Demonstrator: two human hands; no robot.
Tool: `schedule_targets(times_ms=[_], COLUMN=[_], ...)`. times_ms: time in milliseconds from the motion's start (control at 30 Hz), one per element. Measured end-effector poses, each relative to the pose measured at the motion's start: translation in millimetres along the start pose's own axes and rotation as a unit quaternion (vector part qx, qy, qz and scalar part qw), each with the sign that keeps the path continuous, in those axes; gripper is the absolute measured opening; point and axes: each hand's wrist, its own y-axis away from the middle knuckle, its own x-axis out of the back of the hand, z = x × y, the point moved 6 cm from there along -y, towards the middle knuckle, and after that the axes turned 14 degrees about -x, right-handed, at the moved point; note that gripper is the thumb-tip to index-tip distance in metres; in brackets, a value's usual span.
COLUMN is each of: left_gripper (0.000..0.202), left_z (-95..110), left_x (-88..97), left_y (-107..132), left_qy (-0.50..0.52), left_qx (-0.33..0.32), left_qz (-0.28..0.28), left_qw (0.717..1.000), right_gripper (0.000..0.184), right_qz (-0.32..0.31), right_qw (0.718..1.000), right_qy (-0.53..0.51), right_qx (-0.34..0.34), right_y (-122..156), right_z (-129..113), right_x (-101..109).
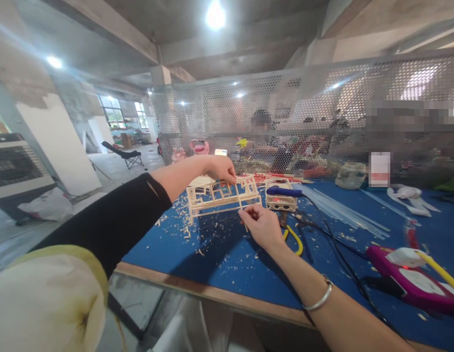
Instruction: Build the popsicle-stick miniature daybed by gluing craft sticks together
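Head view: left hand arches down beyond right hand.

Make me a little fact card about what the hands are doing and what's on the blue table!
Left hand: at the top of a wooden frame; exact grip unclear
Right hand: pinching a thin wooden stick at the frame's front
Beside the frame: a smaller wooden frame and a blue-handled corded tool
Near the right hand: yellow-handled pliers
Farther right: clear strips, magenta power strip
Mess: wood shavings scattered on the table
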Motion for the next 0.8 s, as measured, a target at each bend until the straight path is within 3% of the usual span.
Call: schedule_targets(times_ms=[133, 200, 333, 433, 633, 800], left_gripper=[0.012, 0.010, 0.009, 0.008, 0.008, 0.010], left_z=[-4.5, -4.7, -1.6, -0.4, 3.9, 7.9], left_x=[-15.1, -17.9, -19.4, -19.1, -20.2, -20.6], left_y=[1.6, 2.9, 3.7, 4.3, 6.6, 5.3], left_qy=[0.007, 0.004, 0.011, 0.003, -0.057, -0.048], left_qx=[0.022, 0.035, 0.030, 0.039, 0.059, 0.047], left_qz=[-0.115, -0.142, -0.159, -0.156, -0.175, -0.170], left_qw=[0.993, 0.989, 0.987, 0.987, 0.981, 0.983], right_gripper=[0.034, 0.038, 0.044, 0.045, 0.045, 0.043], right_qz=[-0.011, -0.010, 0.012, -0.019, -0.094, -0.100], right_qw=[0.999, 0.999, 0.998, 0.997, 0.981, 0.973], right_qy=[0.031, 0.032, 0.028, 0.033, 0.141, 0.188], right_qx=[0.026, 0.036, 0.055, 0.070, 0.093, 0.086], right_y=[0.8, 1.3, 1.9, 2.4, 7.5, 8.0], right_z=[-2.5, -5.4, -12.1, -15.3, -16.6, -11.7], right_x=[2.4, 7.0, 20.9, 22.6, 7.7, -0.2])
